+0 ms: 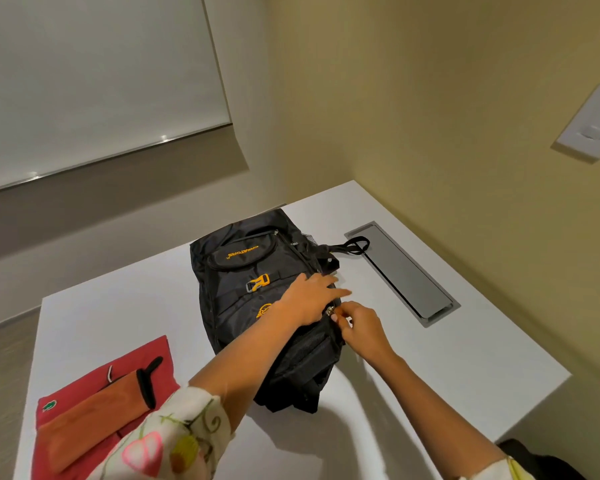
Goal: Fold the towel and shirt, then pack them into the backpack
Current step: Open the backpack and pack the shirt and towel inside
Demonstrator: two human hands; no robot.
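The backpack is lying on the white tabletop and is being steadied by the left hand, its fingers pressing flat on the fabric and holding nothing. The zipper pull is being pinched in the grip of the right hand. The main compartment is apparently being opened. The fabric is best being held taut beside the track while the pull is being drawn along it. The folded red shirt is lying near the tabletop's front left, with the folded orange towel resting on it, both unpacked.

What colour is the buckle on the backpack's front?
Orange with a grey half; the buckle shows best in the head view.
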